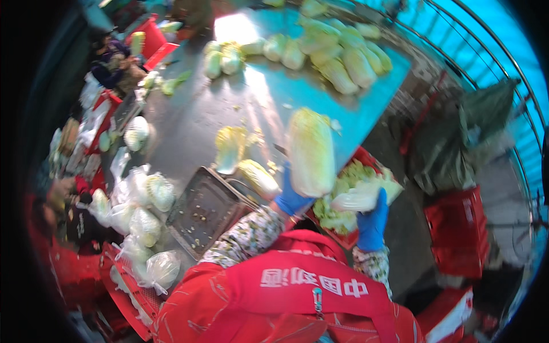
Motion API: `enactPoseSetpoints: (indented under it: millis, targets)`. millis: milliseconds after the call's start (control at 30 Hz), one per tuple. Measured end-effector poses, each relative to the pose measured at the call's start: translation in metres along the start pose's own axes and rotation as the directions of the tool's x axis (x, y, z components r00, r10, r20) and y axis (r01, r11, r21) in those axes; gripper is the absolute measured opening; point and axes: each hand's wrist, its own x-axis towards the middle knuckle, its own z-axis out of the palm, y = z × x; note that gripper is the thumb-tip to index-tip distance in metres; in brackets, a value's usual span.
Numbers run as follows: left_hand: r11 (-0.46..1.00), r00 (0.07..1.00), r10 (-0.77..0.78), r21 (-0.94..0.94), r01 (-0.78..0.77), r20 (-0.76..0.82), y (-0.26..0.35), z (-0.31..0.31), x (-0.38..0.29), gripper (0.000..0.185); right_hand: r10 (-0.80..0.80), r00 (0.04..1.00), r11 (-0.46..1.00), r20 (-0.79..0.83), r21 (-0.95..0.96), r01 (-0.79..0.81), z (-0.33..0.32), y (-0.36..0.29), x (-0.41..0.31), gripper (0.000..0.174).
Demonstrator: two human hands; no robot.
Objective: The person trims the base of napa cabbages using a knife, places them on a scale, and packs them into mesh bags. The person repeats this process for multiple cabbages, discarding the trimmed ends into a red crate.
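My left hand (293,191), in a blue glove, holds a large napa cabbage (312,152) upright by its lower end. The tip of a dark blade shows beside it; whether that hand holds it I cannot tell. My right hand (372,218), also gloved in blue, grips a pale outer cabbage leaf (358,197) above a red crate (349,240) full of loose leaves (332,216). Left of the big cabbage, a smaller one (258,178) and a yellow-edged cabbage piece (229,148) lie on the metal table (180,115).
Napa cabbages (339,55) are piled along the table's far side. A dark tray (206,210) with scraps stands left of my arm, beside bagged cabbages (146,225). Another person (111,64) is at the upper left. Red crates (456,231) stand at the right.
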Motion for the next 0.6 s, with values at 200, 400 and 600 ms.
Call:
enactPoseSetpoints:
  millis: [200,400,600]
  targets:
    - [0.617,0.971,-0.082,-0.754,0.225,0.223,0.025,0.002,0.010,0.081,-0.066,0.972,0.904,-0.227,-0.426,-0.038,-0.064,-0.008,0.040,0.042]
    - [0.759,0.941,-0.339,-0.595,0.265,-0.013,0.011,-0.013,0.002,0.072,-0.043,0.999,0.757,-0.014,-0.653,0.023,-0.032,-0.004,0.027,0.056]
    - [0.885,0.920,-0.389,-0.291,0.364,-0.035,-0.016,0.005,-0.008,0.063,-0.083,0.916,0.891,0.393,-0.383,0.245,0.050,0.023,0.019,0.066]
